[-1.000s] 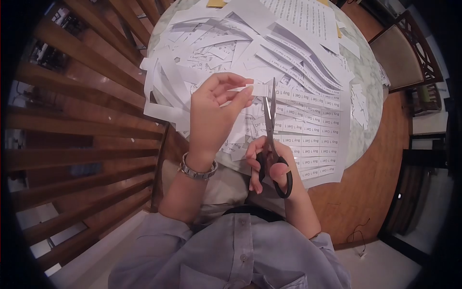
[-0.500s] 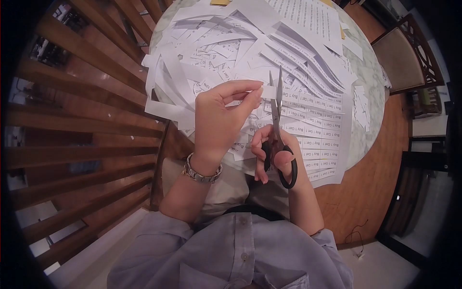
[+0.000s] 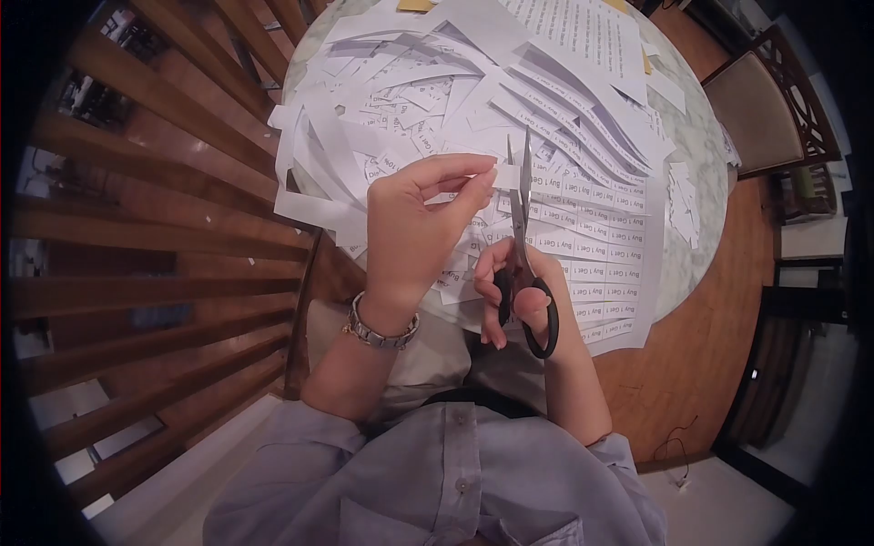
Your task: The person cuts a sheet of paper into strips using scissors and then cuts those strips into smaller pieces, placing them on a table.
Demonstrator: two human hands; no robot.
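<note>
My left hand (image 3: pixel 428 214) pinches a small white paper strip (image 3: pixel 506 176) between thumb and fingertips. Its free end reaches the blades of the scissors (image 3: pixel 521 214), which have black handles. My right hand (image 3: pixel 519 287) grips them, thumb through one loop and fingers about the other. The blades point away from me and stand slightly apart. Beneath them lies a printed sheet (image 3: pixel 612 271) with rows of "Buy 1 Get 1" text, partly cut into strips. Left of the blades, a heap of cut paper slips (image 3: pixel 401 114) spreads under and beyond my left hand.
Everything lies on a round marble-patterned table (image 3: pixel 706 136). Another printed sheet (image 3: pixel 583 36) is at the far side, and small paper pieces (image 3: pixel 681 205) lie near the right edge. A wooden slatted railing (image 3: pixel 164 237) runs along the left. A chair (image 3: pixel 760 105) stands at the right.
The scissors have shifted very slightly to the left, and the blades look a little closer together. My left hand still pinches the paper strip in nearly the same place.
</note>
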